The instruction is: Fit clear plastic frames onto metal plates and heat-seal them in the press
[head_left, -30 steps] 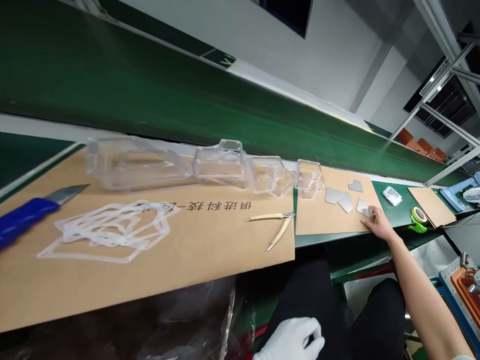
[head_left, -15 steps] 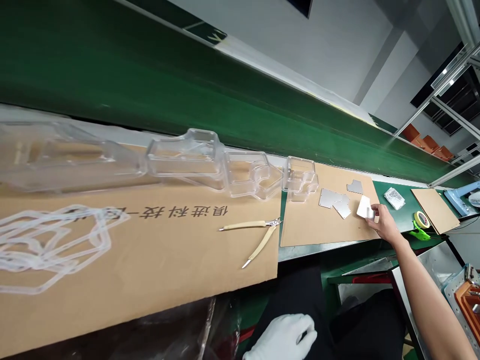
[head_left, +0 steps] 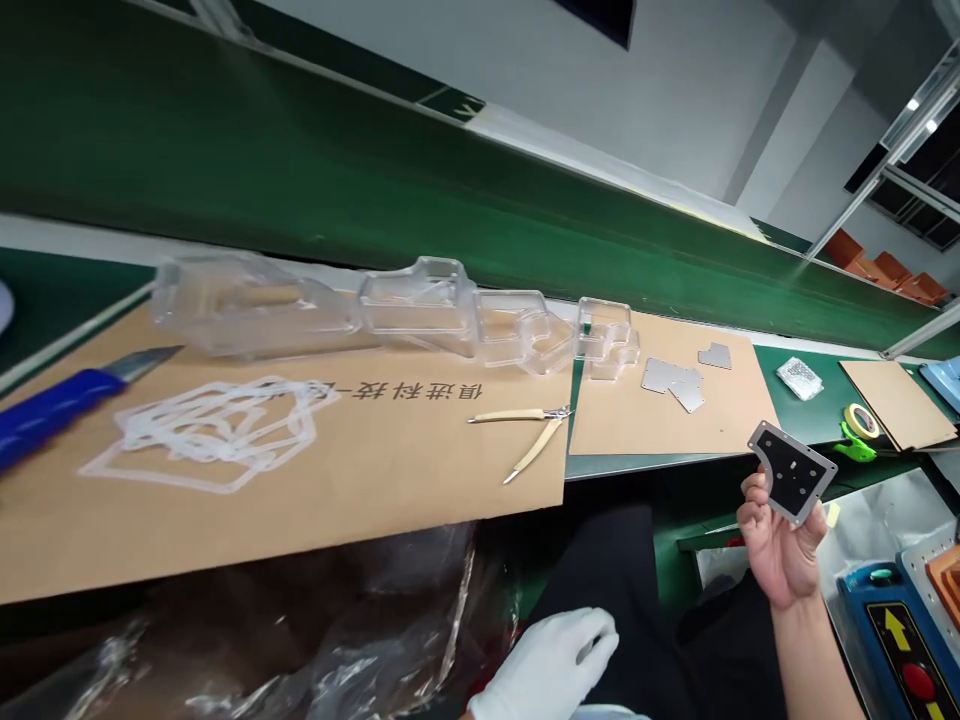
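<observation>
My bare right hand [head_left: 780, 545] holds a small grey metal plate [head_left: 828, 472] up off the bench by its edges. The face turned to me carries a black inset with several small holes, and one corner is cut in a curve. My left hand [head_left: 551, 660], in a white glove, rests by my dark-clad leg, its fingers curled together and nothing visible in them. Left of the raised plate, a few similar grey plates [head_left: 715, 356] lie on a cardboard sheet [head_left: 622, 425], two of them overlapping.
Clear plastic covers [head_left: 420, 300] line the back of a larger cardboard sheet [head_left: 420, 480]. Cutting pliers [head_left: 517, 417], white strip frames [head_left: 217, 440] and a blue-handled knife [head_left: 60, 410] lie there. Rightward are yellow tape [head_left: 861, 420], green scissors [head_left: 853, 446] and a blue control box [head_left: 885, 640].
My right hand has lifted the plate from the cardboard toward me and turned its black-faced side into view. The camera has swung left, bringing the knife into sight. My left hand stays low.
</observation>
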The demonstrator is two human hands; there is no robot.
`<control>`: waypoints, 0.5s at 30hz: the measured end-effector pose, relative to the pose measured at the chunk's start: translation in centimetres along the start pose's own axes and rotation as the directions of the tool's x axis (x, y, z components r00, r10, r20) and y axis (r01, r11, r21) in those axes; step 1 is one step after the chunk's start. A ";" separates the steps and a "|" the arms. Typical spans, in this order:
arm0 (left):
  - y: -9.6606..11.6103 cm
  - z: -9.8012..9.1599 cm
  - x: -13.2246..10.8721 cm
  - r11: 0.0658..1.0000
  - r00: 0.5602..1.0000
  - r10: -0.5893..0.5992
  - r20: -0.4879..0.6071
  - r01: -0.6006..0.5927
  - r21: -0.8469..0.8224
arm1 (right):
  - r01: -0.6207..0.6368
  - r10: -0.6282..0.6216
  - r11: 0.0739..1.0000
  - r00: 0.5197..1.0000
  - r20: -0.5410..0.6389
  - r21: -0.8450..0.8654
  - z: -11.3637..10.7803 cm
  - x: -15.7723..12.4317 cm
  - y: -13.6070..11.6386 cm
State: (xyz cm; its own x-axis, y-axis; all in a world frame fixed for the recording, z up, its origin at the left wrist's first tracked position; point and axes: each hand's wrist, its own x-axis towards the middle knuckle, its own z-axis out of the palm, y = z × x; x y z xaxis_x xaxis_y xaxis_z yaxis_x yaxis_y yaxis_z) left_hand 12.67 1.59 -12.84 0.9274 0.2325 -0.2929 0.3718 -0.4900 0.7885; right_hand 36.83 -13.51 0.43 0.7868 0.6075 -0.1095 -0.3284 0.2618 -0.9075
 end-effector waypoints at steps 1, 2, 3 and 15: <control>0.1 0.1 -0.3 1.000 1.000 0.006 0.005 -0.006 -0.002 | -0.039 0.040 0.994 0.999 -0.004 0.102 0.8 -1.1 0.3; 0.3 0.1 -0.6 1.000 1.000 0.013 0.008 -0.013 -0.006 | -0.073 0.076 0.978 0.997 -0.005 0.196 1.5 -2.1 0.6; 0.5 0.2 -0.8 1.000 1.000 0.020 0.012 -0.020 -0.012 | -0.099 0.105 0.955 0.994 -0.006 0.281 2.1 -2.9 0.7; 0.6 0.6 -0.7 0.995 0.997 0.076 -0.007 -0.077 -0.065 | -0.151 0.199 0.869 0.979 -0.053 0.472 3.5 -4.7 1.0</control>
State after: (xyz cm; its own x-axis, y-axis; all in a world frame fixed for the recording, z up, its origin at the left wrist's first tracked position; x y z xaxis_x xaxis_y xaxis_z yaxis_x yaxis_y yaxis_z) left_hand 12.27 0.59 -12.48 0.9528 0.2003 -0.2281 0.2963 -0.4506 0.8421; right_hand 30.96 -13.50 1.45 0.7322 0.6071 -0.3086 -0.6507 0.4898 -0.5803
